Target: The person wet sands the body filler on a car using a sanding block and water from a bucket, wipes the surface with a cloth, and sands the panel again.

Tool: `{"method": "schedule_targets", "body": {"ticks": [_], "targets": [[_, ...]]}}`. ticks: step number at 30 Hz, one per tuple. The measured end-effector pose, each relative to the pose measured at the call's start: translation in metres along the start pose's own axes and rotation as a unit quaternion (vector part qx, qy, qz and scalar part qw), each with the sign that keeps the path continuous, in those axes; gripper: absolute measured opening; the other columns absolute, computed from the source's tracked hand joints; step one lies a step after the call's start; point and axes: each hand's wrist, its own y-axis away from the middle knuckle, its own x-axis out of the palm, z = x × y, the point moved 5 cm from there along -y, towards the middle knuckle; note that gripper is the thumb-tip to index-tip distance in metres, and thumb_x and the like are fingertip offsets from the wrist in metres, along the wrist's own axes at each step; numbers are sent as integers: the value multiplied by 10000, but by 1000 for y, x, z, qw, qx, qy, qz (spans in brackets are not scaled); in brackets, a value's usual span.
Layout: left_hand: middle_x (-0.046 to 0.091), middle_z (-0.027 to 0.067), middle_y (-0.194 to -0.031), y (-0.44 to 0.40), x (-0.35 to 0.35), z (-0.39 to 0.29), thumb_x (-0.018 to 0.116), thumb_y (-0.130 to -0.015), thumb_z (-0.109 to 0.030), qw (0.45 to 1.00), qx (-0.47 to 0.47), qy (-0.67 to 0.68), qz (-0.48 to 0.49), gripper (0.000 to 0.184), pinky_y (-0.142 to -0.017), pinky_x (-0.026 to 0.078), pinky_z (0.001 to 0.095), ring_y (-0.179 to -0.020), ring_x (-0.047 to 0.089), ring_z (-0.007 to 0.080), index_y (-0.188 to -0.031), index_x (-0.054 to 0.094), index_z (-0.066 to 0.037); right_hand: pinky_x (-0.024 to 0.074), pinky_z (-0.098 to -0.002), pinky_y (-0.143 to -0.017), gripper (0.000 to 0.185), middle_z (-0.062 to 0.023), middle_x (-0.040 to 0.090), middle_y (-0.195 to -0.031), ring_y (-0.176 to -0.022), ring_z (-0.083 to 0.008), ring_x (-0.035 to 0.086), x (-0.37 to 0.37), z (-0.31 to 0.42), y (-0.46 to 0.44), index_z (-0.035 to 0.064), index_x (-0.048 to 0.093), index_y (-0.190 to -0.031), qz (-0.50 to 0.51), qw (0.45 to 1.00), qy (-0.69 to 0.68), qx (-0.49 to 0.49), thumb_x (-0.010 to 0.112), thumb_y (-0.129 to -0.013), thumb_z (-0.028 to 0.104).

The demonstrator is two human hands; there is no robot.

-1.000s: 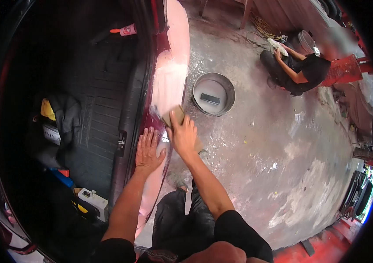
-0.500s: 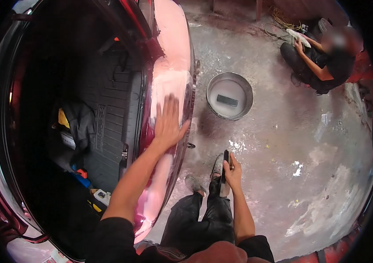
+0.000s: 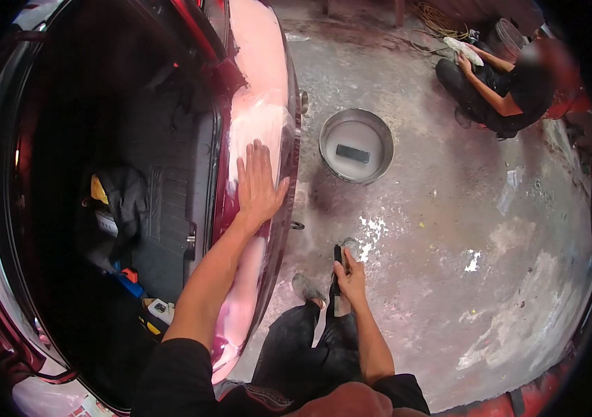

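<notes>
My left hand [image 3: 260,186] lies flat, fingers spread, on the rear panel of a dark red car. The panel [image 3: 253,121] is coated with pinkish, smooth-looking filler. My right hand [image 3: 351,281] is closed around a long black sanding block [image 3: 338,267], held upright above my leg and apart from the car. Its lower end looks paler, and my fingers hide part of it. To the right of the panel, a round metal basin [image 3: 388,156] on the floor holds cloudy liquid. A dark rectangular block [image 3: 353,153] is in that liquid.
The car's open trunk [image 3: 168,201] is at left, with a dark cloth [image 3: 129,198] and small items inside. A person [image 3: 518,97] in black crouches at upper right, both hands on a whitish object [image 3: 464,52]. Behind lies a yellowish coiled hose or cord [image 3: 442,22]. White patches mark the concrete floor.
The view has shifted slightly, so the scene sits further left and up. My left hand, blurred before, now shows sharply on the panel. My right hand has moved left with the sanding block.
</notes>
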Motion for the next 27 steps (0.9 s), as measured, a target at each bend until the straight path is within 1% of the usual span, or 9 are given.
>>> {"method": "schedule_targets", "body": {"ticks": [1, 7, 10, 11, 15, 17, 20, 22, 27], "targets": [[99, 295, -1720, 11, -1, -2, 494, -1017, -478, 1000, 3, -8, 3, 905, -1279, 1, 580, -1612, 56, 429, -1613, 175, 124, 518, -446, -929, 625, -295, 630, -1100, -1035, -421, 641, 2, 3, 2, 102, 596, -1476, 10, 1000, -1, 4, 752, -922, 345], [99, 282, -1725, 74, -1, -1, 541, -992, -474, 998, -1, 23, 66, 926, -1282, 40, 585, -1613, 56, 422, -1620, 183, 105, 512, -469, -952, 621, -305, 628, -1129, -1074, -438, 637, 17, 13, 11, 104, 601, -1467, 34, 999, 9, 1, 745, -926, 373], [101, 279, -1725, 107, 0, -1, 554, -984, -489, 997, 16, -6, 71, 944, -1283, 46, 585, -1615, 57, 413, -1621, 185, 101, 515, -409, -821, 627, -207, 614, -967, -855, -303, 620, 31, 36, 10, 114, 618, -1464, -15, 996, 35, -75, 777, -915, 372], [102, 271, -1728, 119, -1, -1, 554, -983, -497, 996, 15, 5, 83, 946, -1283, 46, 585, -1616, 56, 410, -1622, 188, 97, 512, -488, -958, 648, -303, 610, -1184, -1091, -451, 630, 37, 46, 6, 142, 584, -1482, 8, 998, 40, -49, 764, -909, 385], [109, 241, -1737, 165, -7, 4, 554, -980, -516, 990, 8, 49, 132, 944, -1283, 42, 584, -1619, 58, 398, -1629, 203, 73, 494, -494, -999, 654, -313, 569, -1297, -1163, -454, 598, 50, 159, -16, 158, 561, -1493, -56, 982, 60, -170, 766, -907, 364], [117, 228, -1739, 192, -5, 11, 559, -977, -521, 988, 6, 44, 149, 941, -1284, 40, 581, -1620, 62, 392, -1633, 211, 57, 476, -519, -1005, 665, -311, 556, -1323, -1178, -452, 575, 66, 209, -35, 190, 557, -1498, -105, 952, 128, -258, 779, -895, 362], [141, 213, -1739, 235, 2, 24, 570, -970, -523, 990, 7, 30, 136, 929, -1287, 38, 576, -1620, 74, 383, -1633, 237, 36, 473, -522, -918, 647, -279, 533, -1333, -1104, -426, 566, 85, 272, -46, 218, 564, -1494, -163, 893, 244, -342, 779, -899, 354], [166, 203, -1736, 251, -2, 28, 574, -965, -517, 994, 8, 67, 88, 907, -1290, 38, 573, -1619, 85, 379, -1624, 272, 28, 470, -529, -902, 645, -282, 518, -1352, -1107, -434, 556, 100, 264, -38, 239, 564, -1497, -144, 892, 257, -343, 778, -897, 345], [211, 156, -1732, 250, 9, 30, 557, -961, -514, 994, -14, 67, 88, 857, -1300, 23, 561, -1620, 109, 339, -1619, 327, -16, 467, -526, -870, 606, -296, 517, -1339, -1089, -439, 556, 111, 264, -30, 254, 566, -1497, -150, 868, 310, -357, 740, -919, 311]]}}
